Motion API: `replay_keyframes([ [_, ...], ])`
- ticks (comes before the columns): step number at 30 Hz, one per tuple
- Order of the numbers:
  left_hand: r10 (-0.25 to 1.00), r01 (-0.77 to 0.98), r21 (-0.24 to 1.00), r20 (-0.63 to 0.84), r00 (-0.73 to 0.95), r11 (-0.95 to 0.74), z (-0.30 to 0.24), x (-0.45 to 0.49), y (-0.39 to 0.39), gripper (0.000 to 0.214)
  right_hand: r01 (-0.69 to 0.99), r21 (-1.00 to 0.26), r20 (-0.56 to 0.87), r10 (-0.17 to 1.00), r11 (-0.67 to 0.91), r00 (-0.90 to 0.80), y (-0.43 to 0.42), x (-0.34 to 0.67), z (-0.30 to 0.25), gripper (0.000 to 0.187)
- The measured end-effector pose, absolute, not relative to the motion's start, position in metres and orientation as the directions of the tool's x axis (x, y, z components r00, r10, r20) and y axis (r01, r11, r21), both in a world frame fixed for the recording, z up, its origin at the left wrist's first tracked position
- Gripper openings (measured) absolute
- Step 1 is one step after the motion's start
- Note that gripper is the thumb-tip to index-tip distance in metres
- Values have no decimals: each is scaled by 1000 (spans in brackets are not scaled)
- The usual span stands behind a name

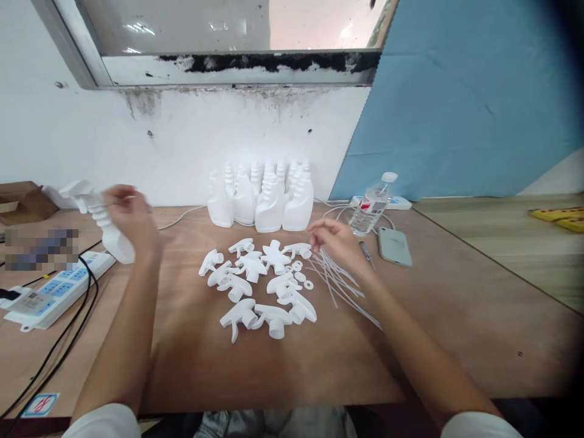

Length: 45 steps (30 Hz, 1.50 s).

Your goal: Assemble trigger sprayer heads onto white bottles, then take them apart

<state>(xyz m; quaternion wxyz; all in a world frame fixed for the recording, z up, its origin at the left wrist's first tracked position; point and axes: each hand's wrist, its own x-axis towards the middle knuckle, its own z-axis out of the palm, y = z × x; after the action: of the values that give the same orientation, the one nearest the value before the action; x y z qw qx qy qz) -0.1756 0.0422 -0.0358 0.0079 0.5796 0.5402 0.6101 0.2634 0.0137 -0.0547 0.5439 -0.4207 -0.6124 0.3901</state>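
Note:
My left hand (130, 216) is raised at the left and smeared by motion, its fingers hard to make out. Right beside it is a white spray bottle (116, 243) with its trigger head on; I cannot tell whether the hand touches it. My right hand (335, 240) reaches in from the right, fingers loosely curved and apart, with nothing visible in them. Its fingertips are close to a white trigger sprayer head (298, 250) and the upper ends of thin white dip tubes (335, 274). Several more sprayer heads (274, 317) lie mid-table, near small white ring washers (300, 277).
Headless white bottles (269, 210) stand grouped by the wall. To the right are a water bottle (371, 204), a phone (395, 246) and a small screwdriver (366, 254). A power strip (64, 289), black cables (75, 322) and a cardboard box (25, 204) occupy the left side.

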Motion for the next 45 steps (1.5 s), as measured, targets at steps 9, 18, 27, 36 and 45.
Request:
replay_keyframes([
  [9,861,678,570,469,197,-465,-145,-97,16,40,666,-596,339,893,448,-298,23,287,-165,14],
  [18,920,771,506,270,285,-387,-157,-113,27,44,664,-433,410,789,610,-457,21,279,-176,13],
  [27,975,792,573,178,132,-211,-164,-128,32,38,647,-485,472,798,589,-373,17,265,-179,12],
  [36,941,283,901,338,18,-329,-142,-60,-8,38,624,-543,567,794,562,-221,1,256,-167,10],
  [45,853,169,903,293,433,-396,-167,1,-48,38,419,-301,756,482,857,-443,-36,221,-156,26],
])
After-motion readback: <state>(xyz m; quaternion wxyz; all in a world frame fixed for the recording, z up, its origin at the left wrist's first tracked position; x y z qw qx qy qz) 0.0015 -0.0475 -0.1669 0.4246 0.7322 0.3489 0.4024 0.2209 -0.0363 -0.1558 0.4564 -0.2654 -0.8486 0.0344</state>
